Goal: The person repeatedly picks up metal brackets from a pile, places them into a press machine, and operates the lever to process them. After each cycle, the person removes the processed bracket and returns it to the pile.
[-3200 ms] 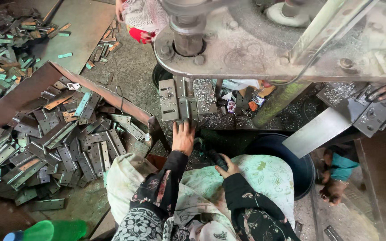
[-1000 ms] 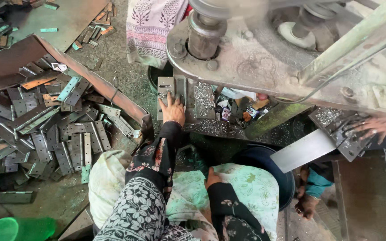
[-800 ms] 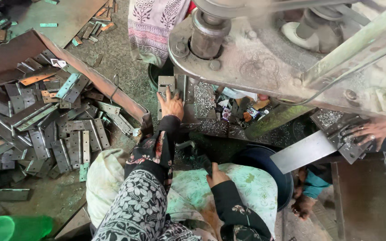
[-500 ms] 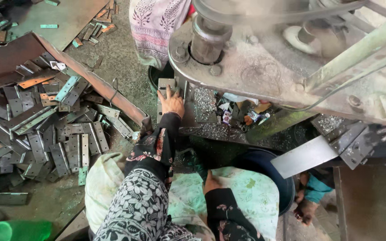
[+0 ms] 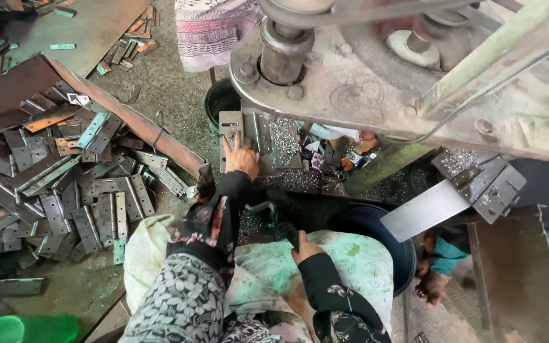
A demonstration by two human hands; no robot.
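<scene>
Left hand (image 5: 241,159): fingers spread, pressing flat on the metal hinge plate (image 5: 231,126), centre frame under the press machine (image 5: 376,82).
Right hand (image 5: 305,244): lower centre, grip state unclear.
Hinge pile (image 5: 65,184): left.

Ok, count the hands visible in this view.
3: the left hand on the metal plate at the press, the right hand over the lap, and another person's hand lower right; others may be hidden.

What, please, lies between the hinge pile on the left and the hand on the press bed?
In the head view, a long rusty metal rail runs diagonally between the hinge pile and the left hand.
</scene>
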